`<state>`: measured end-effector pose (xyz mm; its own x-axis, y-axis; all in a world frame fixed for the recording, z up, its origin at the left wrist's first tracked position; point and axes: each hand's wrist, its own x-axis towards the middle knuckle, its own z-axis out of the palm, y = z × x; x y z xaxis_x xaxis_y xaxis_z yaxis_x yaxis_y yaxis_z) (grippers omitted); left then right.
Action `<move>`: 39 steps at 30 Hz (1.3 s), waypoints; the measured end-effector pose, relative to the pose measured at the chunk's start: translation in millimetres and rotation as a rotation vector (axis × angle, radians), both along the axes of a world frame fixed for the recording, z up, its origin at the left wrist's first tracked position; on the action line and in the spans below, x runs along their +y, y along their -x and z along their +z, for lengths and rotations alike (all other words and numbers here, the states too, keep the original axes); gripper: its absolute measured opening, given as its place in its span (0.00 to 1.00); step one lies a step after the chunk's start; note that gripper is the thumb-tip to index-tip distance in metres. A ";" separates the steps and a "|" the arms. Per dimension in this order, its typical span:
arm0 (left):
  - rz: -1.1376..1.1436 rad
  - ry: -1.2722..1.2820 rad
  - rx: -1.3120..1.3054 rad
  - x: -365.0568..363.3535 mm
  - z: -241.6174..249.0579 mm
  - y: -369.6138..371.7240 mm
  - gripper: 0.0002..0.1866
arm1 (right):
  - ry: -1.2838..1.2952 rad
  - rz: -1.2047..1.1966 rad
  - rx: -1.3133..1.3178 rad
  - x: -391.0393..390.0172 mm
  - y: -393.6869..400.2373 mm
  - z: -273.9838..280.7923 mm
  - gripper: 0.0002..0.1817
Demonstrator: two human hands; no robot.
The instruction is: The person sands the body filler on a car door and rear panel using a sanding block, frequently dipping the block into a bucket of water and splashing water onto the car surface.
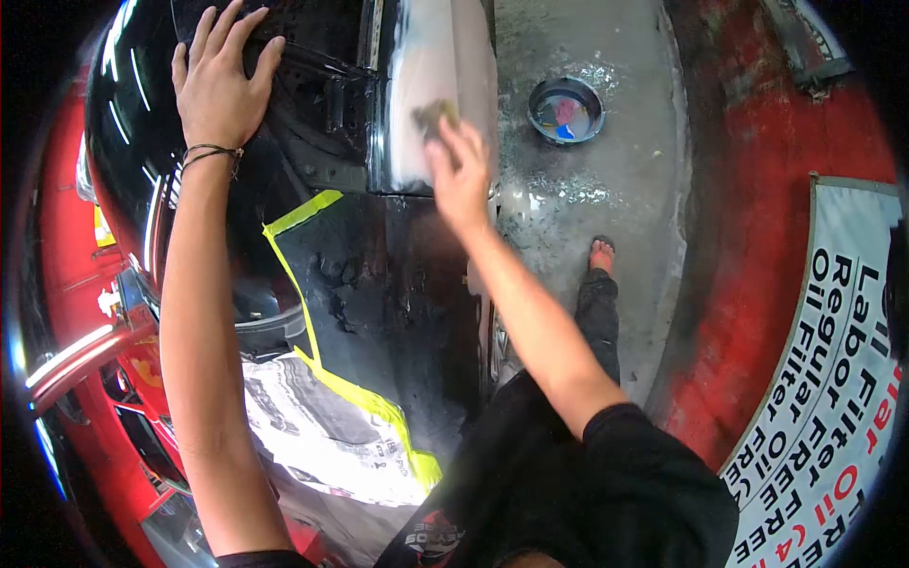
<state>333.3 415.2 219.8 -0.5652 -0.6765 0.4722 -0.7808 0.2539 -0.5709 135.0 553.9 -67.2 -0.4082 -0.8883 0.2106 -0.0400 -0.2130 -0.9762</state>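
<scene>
My left hand (222, 90) lies flat with its fingers spread on the glossy black car body (133, 123). In my right hand (461, 175) is a small grey-brown sanding pad (436, 118), slightly blurred, pressed against a whitish, smeared car panel (426, 47). The fingers are closed around the pad's near side, so part of it is hidden. Below that panel, toward me, is a dark, scuffed panel (379, 275) with patchy marks. Yellow-green masking tape (294, 270) runs along its left side.
A dark round basin (566, 111) with water and pink and blue items stands on the wet concrete floor (634, 123). Printed masking paper (322, 435) covers part of the car. My bare foot (601, 254) is at right, near a lettered banner (824, 360).
</scene>
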 end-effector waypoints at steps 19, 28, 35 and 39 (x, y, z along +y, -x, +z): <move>0.076 -0.068 0.024 13.8 7.6 17.9 0.26 | -0.115 0.031 -0.141 -102.8 18.8 23.4 0.25; 0.100 -0.179 0.069 15.5 14.6 28.6 0.28 | -0.041 0.023 -0.208 -188.7 29.1 12.7 0.23; 0.182 -0.255 0.111 16.8 20.3 42.4 0.30 | -0.077 0.129 -0.064 -122.5 24.0 17.9 0.24; 0.239 -0.290 0.121 14.8 23.5 46.2 0.31 | -0.003 0.111 -0.011 -123.9 24.8 21.3 0.22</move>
